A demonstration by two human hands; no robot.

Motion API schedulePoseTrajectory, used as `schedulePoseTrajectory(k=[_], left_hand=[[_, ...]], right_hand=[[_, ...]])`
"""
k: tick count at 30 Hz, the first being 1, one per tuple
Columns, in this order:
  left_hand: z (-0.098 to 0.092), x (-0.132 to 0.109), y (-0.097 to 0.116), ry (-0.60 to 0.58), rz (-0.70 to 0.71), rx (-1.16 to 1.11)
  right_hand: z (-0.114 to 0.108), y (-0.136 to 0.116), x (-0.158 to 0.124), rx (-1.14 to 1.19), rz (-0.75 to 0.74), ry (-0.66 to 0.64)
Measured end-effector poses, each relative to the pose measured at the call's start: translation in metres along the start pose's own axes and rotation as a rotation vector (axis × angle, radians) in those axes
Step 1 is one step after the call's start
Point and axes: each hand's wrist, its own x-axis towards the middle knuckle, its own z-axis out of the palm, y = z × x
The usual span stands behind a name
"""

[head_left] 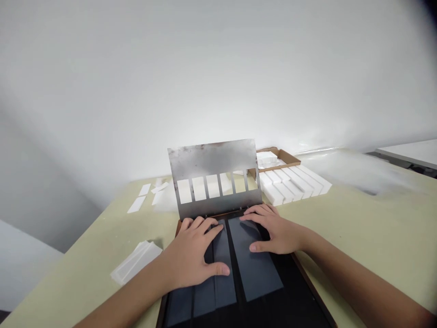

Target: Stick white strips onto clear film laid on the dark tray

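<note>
My left hand [194, 252] lies flat, fingers spread, on dark grey strips [218, 278] set side by side on a black board [300, 296] with a brown rim. My right hand [273, 230] also rests flat, fingers stretched out, on a wider dark grey strip [254, 269] to the right. Just beyond my fingertips a metal plate [213, 161] with several slot-shaped openings stands raised on edge at the far end of the board.
White blocks [293, 184] lie in rows at the back right, beside an open cardboard box [283, 157]. A stack of clear sleeves [134, 262] lies to the left. Loose white strips [143, 196] lie at the back left of the pale green table [375, 228].
</note>
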Motion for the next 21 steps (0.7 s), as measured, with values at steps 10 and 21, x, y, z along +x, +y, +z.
schedulePoseTrajectory(k=[10,21], left_hand=[[0.0001,-0.0002,0.0002,0.032,0.008,0.001],[-0.0002,-0.0007,0.0009,0.021,-0.017,0.006]], right_hand=[[-0.0032,0.0055,-0.0023,0.014,0.020,-0.059],[-0.0072,0.0039,-0.0028,-0.004,0.044,-0.113]])
